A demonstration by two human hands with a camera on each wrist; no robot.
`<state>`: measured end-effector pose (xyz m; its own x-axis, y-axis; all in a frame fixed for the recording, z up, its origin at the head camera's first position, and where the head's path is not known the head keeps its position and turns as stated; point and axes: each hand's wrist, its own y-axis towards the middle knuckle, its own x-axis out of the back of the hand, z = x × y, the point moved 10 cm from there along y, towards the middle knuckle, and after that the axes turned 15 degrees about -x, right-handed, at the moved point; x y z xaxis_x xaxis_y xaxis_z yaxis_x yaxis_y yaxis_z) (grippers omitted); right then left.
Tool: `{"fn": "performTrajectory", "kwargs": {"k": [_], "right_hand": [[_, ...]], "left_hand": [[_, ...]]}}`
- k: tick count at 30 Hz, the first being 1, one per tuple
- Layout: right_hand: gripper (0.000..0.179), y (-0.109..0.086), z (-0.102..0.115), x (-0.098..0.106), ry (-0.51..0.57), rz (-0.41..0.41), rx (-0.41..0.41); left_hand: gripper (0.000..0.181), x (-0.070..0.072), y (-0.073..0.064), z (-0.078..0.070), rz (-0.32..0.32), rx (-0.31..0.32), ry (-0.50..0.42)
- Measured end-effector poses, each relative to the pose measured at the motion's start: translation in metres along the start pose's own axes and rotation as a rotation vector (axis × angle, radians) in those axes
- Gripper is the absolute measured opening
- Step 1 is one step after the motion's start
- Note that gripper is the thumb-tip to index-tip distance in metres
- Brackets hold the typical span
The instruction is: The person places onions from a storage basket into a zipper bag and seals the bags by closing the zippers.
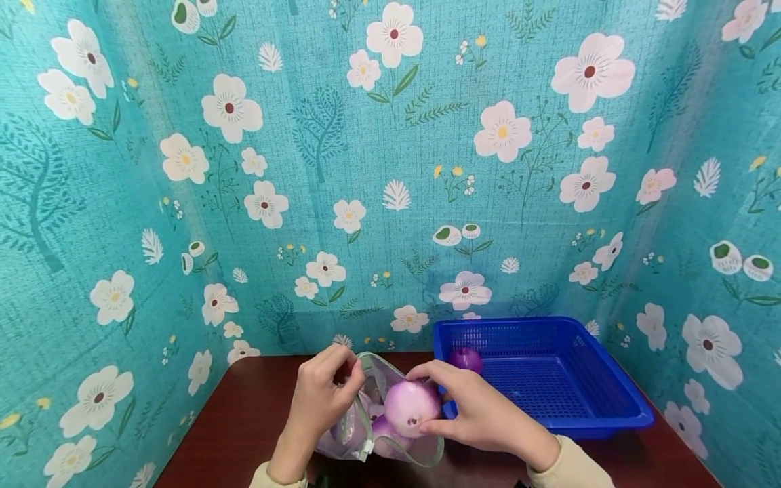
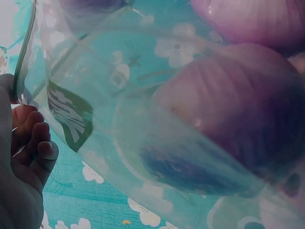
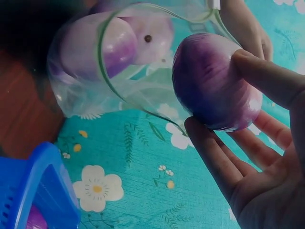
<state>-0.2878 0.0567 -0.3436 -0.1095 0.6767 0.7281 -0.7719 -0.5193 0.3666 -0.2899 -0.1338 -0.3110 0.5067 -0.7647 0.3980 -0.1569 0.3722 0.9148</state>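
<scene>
My right hand (image 1: 472, 412) holds a purple-and-white onion (image 1: 412, 408) between thumb and fingers, at the mouth of a clear zip bag (image 1: 434, 453). In the right wrist view this onion (image 3: 209, 81) sits just outside the green-edged opening, the thumb on one side and fingertips on the other. My left hand (image 1: 323, 393) pinches the bag's upper edge on its left side, keeping the mouth spread apart. Inside the bag lie more purple onions (image 3: 97, 45), partly seen through the plastic. The left wrist view shows a green printed patch (image 2: 71, 117) on the bag's wall.
Right of the bag stands a blue plastic basket (image 1: 601, 428) with perforated walls. One darker purple onion (image 1: 466, 360) lies in its far left corner. Everything rests on a dark reddish-brown table (image 1: 244, 407), with a flowered teal curtain (image 1: 342, 169) behind and at both sides.
</scene>
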Motion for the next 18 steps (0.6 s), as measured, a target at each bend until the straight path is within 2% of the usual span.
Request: {"fn": "performTrajectory", "kwargs": {"k": [10,18], "right_hand": [[0.055,0.0,-0.003,-0.023,-0.059,0.061,0.017],[0.054,0.002,0.002,-0.033,-0.09,0.062,0.055]], "left_hand": [[0.024,0.001,-0.001,0.0,0.004,0.011,0.004],[0.024,0.001,0.0,-0.001,-0.005,0.001,0.002]]}}
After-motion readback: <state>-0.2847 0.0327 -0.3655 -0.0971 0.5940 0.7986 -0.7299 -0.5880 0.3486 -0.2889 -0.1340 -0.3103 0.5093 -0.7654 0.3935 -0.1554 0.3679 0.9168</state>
